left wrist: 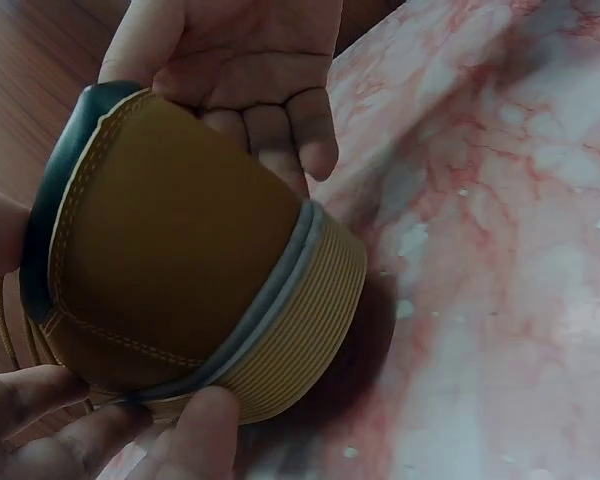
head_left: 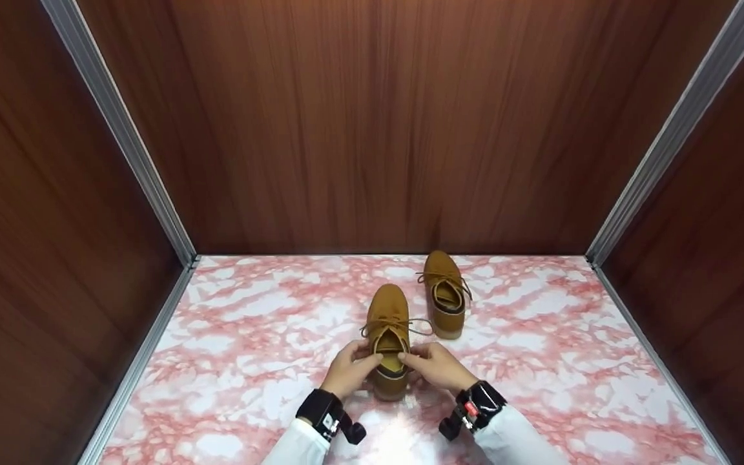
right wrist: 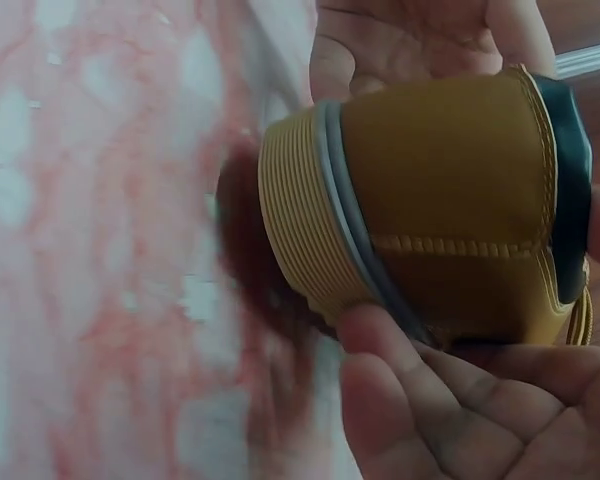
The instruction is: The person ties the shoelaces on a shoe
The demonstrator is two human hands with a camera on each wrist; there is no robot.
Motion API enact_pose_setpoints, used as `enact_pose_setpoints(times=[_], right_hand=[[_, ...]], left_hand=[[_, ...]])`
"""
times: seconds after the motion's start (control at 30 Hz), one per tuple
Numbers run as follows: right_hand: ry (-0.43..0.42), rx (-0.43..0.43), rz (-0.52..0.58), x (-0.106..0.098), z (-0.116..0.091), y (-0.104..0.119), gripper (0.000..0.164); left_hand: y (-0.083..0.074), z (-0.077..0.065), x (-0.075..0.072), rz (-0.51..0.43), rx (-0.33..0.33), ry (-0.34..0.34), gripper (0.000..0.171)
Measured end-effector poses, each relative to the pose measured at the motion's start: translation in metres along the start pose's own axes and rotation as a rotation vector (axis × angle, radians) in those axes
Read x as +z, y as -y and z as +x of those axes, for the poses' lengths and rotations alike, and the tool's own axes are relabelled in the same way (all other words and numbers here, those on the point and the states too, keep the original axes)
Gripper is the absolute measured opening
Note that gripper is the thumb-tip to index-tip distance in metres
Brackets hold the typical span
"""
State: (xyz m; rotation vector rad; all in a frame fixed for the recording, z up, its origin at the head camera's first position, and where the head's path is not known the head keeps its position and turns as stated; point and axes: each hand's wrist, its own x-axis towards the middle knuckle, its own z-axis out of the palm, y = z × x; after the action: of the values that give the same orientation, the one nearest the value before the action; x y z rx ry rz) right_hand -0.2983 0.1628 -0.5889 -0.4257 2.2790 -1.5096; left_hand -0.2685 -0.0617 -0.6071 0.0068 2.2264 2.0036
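Note:
A brown lace-up shoe (head_left: pixel 388 303) stands between my two hands, toe pointing away and heel toward me. My left hand (head_left: pixel 347 369) grips its left side near the heel, thumb over the collar and fingers along the outside. On the opposite side my right hand (head_left: pixel 440 365) holds it the same way, thumb over the rim. In the left wrist view the heel (left wrist: pixel 180 220) shows a dark padded collar and a ribbed tan sole (left wrist: pixel 305 320). The right wrist view has the heel close over the marbled surface, a dark shadow beside the sole.
A matching brown shoe (head_left: pixel 440 263) stands farther back to the right, near the back panel, toe away. The red-and-white marbled surface (head_left: pixel 249 361) is enclosed by brown wood panels (head_left: pixel 372 129) with grey metal strips (head_left: pixel 123 129) at the corners.

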Motion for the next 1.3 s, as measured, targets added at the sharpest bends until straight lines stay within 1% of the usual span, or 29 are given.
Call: enact_pose_setpoints(times=[0.1,0.23,0.37,0.4,0.5,0.6,0.77,0.83,0.9,1.03,1.17,1.3], right_hand=[[-0.057,-0.012,-0.015,-0.001,0.011,0.006,0.040],[-0.127,0.019,0.017,0.000,0.026,0.014,0.044],[-0.173,0.018,0.013,0.000,0.042,0.019,0.043],[-0.185,0.004,-0.010,0.000,0.045,0.020,0.042],[-0.211,-0.012,-0.061,0.001,0.055,0.018,0.042],[-0.246,-0.020,-0.124,0.002,0.062,0.014,0.048],[-0.253,-0.008,-0.135,0.003,0.072,0.008,0.059],[-0.251,0.006,-0.120,0.002,0.074,0.007,0.060],[-0.271,0.017,-0.125,0.002,0.077,0.008,0.060],[-0.329,0.023,-0.199,0.002,0.083,0.012,0.058],[-0.348,0.052,-0.256,0.007,0.086,0.013,0.058],[-0.363,0.050,-0.268,0.014,0.086,0.012,0.057]], left_hand=[[-0.007,0.012,-0.001,0.023,-0.004,-0.054,0.058],[-0.017,0.030,-0.001,0.085,0.014,-0.131,0.056],[-0.021,0.047,0.001,0.138,0.038,-0.190,0.059],[-0.021,0.051,0.002,0.151,0.044,-0.200,0.060],[-0.019,0.061,0.004,0.167,0.048,-0.214,0.062],[-0.014,0.071,0.006,0.186,0.050,-0.220,0.061],[-0.012,0.085,0.008,0.214,0.084,-0.221,0.054],[-0.013,0.089,0.009,0.246,0.086,-0.231,0.050],[-0.016,0.092,0.010,0.296,0.078,-0.246,0.048],[-0.022,0.096,0.012,0.392,0.067,-0.273,0.047],[-0.024,0.094,0.014,0.429,0.062,-0.297,0.047],[-0.020,0.092,0.014,0.446,0.078,-0.323,0.043]])
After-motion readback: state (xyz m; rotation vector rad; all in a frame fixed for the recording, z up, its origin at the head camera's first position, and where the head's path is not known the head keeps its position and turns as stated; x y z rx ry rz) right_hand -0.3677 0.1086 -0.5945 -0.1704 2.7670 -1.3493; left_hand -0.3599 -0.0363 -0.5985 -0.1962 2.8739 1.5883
